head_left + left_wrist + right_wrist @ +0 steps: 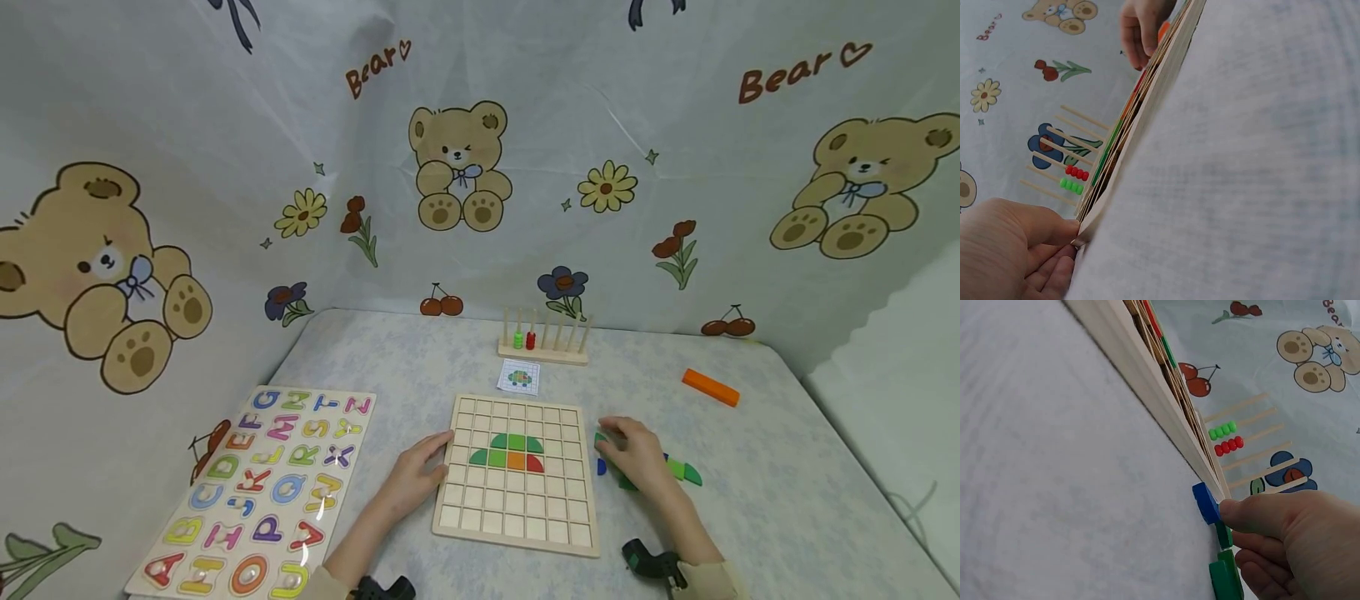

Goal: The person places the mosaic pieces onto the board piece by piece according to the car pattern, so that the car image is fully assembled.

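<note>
Where the surface [405,360] carries the grid board [514,502], the left hand [411,475] pinches its left edge, presumably steadying it.
Right hand [637,454], off the right edge: thumb and finger together on a green piece [1224,535], likely for its smallness. Nearer its far edge, grid board contains inset green, orange, red pieces [516,460].

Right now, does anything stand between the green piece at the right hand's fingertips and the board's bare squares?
Only the right edge of the wooden board, which the green piece would probably need lifting over. The blue piece lies beside that edge, nearer the person; the left hand holds the opposite side.
</note>
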A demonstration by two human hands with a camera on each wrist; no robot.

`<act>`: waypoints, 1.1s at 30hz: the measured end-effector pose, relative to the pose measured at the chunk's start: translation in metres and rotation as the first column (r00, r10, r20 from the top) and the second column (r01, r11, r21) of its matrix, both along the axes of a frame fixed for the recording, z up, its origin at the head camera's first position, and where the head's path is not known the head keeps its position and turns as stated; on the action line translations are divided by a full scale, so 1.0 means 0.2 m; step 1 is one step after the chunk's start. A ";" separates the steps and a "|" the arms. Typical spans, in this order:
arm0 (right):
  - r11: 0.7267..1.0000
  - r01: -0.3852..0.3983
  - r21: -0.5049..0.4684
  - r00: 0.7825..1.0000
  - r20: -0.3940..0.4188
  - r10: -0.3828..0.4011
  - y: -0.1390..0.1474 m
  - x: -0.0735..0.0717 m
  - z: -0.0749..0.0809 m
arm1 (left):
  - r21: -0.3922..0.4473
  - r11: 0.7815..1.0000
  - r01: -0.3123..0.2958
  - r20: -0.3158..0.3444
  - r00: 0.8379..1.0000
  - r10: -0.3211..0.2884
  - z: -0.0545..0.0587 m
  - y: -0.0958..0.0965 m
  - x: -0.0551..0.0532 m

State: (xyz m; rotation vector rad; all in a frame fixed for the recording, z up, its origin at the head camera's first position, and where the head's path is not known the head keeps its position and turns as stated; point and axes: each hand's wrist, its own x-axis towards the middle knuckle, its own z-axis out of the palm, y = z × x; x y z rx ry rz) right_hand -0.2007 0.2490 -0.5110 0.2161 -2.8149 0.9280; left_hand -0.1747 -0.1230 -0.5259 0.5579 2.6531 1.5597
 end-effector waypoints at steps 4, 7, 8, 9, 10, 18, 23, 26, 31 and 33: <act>1.000 -0.009 0.027 1.000 0.000 0.009 -0.01 0.00 -0.02 | -0.003 1.000 0.000 -0.007 1.000 0.000 0.00 0.00 0.00; 0.999 -0.016 0.034 1.000 -0.005 0.016 -0.01 -0.01 -0.02 | -0.004 1.000 0.003 -0.019 1.000 -0.003 0.00 0.00 0.00; 0.999 -0.017 0.034 1.000 -0.009 0.018 -0.01 -0.01 -0.02 | -0.005 1.000 0.003 -0.021 1.000 -0.003 0.00 0.00 0.00; 0.999 -0.019 0.033 1.000 -0.014 0.019 -0.01 -0.01 -0.02 | -0.005 1.000 0.004 -0.025 1.000 -0.005 0.00 0.00 0.00; 0.999 -0.023 0.032 0.999 -0.022 0.023 -0.01 -0.01 -0.02 | -0.007 1.000 0.005 -0.023 1.000 -0.005 0.00 0.00 -0.01; 0.999 -0.051 0.010 0.997 -0.051 0.052 -0.01 0.00 -0.03 | -0.012 1.000 0.009 -0.007 1.000 -0.009 0.00 -0.01 0.00; 0.998 -0.052 -0.033 0.996 -0.071 0.050 -0.01 0.01 0.01 | -0.015 1.000 0.012 -0.018 1.000 -0.012 0.00 -0.01 0.01; 0.995 -0.080 -0.056 0.991 -0.109 0.073 -0.02 0.02 0.05 | -0.022 1.000 0.009 -0.029 1.000 -0.010 -0.01 -0.01 0.00; 0.992 -0.111 -0.054 0.982 -0.160 0.101 -0.05 0.04 0.11 | -0.022 1.000 0.004 -0.015 1.000 -0.004 -0.01 -0.01 0.00; 0.992 -0.118 -0.051 0.979 -0.171 0.108 -0.07 0.05 0.14 | -0.018 1.000 0.005 -0.010 1.000 -0.005 0.00 -0.01 0.00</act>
